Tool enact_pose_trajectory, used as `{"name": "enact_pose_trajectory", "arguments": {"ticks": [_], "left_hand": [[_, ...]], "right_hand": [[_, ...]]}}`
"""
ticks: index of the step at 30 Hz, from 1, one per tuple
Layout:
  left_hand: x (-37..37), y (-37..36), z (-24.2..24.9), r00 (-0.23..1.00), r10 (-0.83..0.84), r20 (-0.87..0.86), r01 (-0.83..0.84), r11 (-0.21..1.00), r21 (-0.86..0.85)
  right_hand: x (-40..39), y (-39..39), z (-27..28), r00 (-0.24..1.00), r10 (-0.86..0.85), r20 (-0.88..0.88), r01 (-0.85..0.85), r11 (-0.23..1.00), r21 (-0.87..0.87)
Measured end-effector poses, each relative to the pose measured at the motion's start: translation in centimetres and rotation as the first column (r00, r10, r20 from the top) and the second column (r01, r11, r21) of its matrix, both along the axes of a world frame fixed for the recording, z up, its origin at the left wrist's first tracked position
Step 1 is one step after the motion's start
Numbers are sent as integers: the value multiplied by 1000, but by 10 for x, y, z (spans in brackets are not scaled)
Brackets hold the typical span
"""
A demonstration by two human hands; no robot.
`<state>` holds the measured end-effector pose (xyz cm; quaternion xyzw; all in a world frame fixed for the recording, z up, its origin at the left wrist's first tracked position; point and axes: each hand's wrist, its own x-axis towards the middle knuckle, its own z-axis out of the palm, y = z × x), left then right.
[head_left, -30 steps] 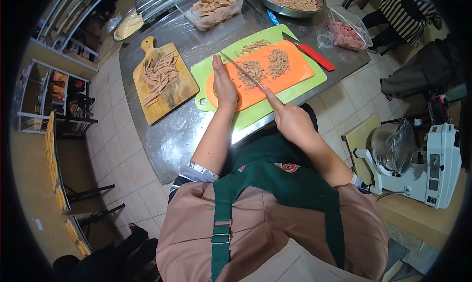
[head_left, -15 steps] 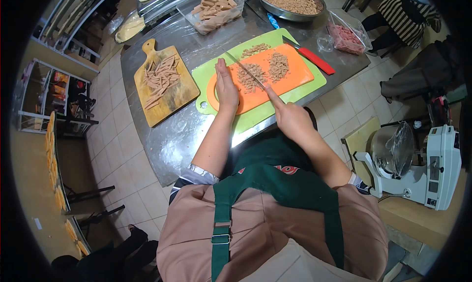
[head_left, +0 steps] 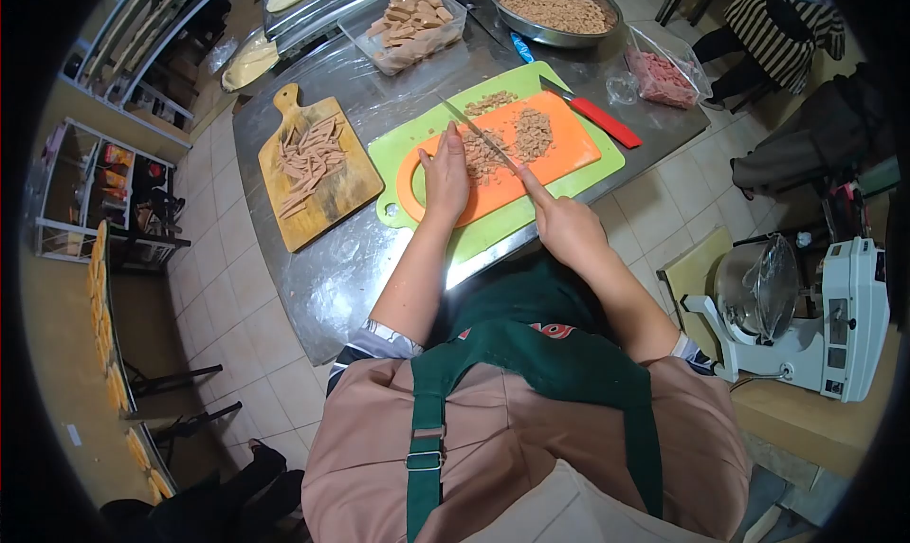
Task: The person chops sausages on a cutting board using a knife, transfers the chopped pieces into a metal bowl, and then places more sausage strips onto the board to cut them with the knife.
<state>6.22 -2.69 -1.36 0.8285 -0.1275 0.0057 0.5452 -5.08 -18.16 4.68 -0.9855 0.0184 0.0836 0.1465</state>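
Observation:
My right hand (head_left: 566,223) is closed round the handle of a knife (head_left: 481,135), its index finger stretched along the blade. The blade lies over chopped brown pieces (head_left: 485,156) on an orange cutting board (head_left: 569,149). My left hand (head_left: 446,175) is open beside the chopped pieces, fingers upright near the blade, thumb apart. Under the orange board is a green board (head_left: 387,151), with a small pile at its back edge. A second pile (head_left: 533,134) sits to the right on the orange board. A red-handled knife (head_left: 605,122) rests across the right side.
A wooden board (head_left: 355,183) with brown strips stands left on the metal table (head_left: 308,292). Behind are a plastic tub (head_left: 456,31) of brown pieces and a metal bowl (head_left: 613,33). A bag of pink meat (head_left: 664,77) lies right. Another person (head_left: 773,31) is at the upper right.
My left hand has moved slightly right and closer to the chopped pieces, and its thumb has spread. The knife has shifted slightly over the pile, still in my right hand.

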Motion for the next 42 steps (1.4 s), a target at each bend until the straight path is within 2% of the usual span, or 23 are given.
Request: {"name": "enact_pose_trajectory", "arguments": {"ticks": [3, 5, 8, 10, 13, 14, 17, 21, 24, 27, 31, 32, 34, 38, 40, 42], "left_hand": [[-2, 1, -1, 998, -56, 8, 56, 998, -2], [-4, 1, 2, 995, -97, 29, 98, 995, -24], [-2, 2, -3, 991, -119, 68, 126, 986, -107], [-1, 0, -9, 992, -124, 22, 124, 935, -332], [-3, 1, -7, 996, -90, -2, 83, 918, -387], [-1, 1, -6, 996, -88, 3, 82, 918, -388], [-3, 4, -7, 997, -73, -6, 65, 921, -383], [-2, 3, -6, 998, -61, 10, 60, 922, -383], [1, 3, -6, 999, -47, 8, 46, 924, -379], [2, 2, -7, 999, -46, 9, 46, 924, -381], [0, 2, -8, 998, -49, 28, 56, 916, -397], [0, 2, -9, 998, -50, 23, 55, 916, -398], [1, 3, -9, 998, -54, 16, 56, 917, -394], [1, 2, -9, 999, -44, 25, 50, 919, -391], [2, 2, -9, 999, -32, 18, 37, 920, -390], [1, 2, -10, 1000, -23, 8, 24, 921, -388]], "right_hand": [[5, 2, -6, 999, -19, -28, 18, 1000, -18], [12, -8, -15, 999, 3, 32, -7, 994, 107], [10, -21, -12, 990, 22, 139, -47, 982, 182], [7, -20, -4, 994, 8, 108, -23, 990, 139], [1, -11, -5, 999, -29, 35, 28, 998, 51], [2, -7, -7, 999, -48, -7, 48, 999, 8], [10, -5, -10, 999, -37, 29, 37, 999, -13], [21, -17, -10, 996, 6, 91, -13, 997, 80], [16, -8, 3, 995, 17, 103, -23, 998, 61], [12, 2, 8, 999, 32, 19, -32, 999, -13], [6, 11, -9, 999, 9, 39, -5, 997, -78], [8, 7, -11, 999, 4, 34, -1, 997, -79], [16, 1, -10, 1000, 15, 6, -15, 999, 29], [9, -3, 5, 1000, 12, 12, -12, 999, 49], [-1, 0, 7, 999, 5, -35, -6, 1000, -16], [0, 3, 4, 999, -6, -53, 5, 1000, -2]]}}
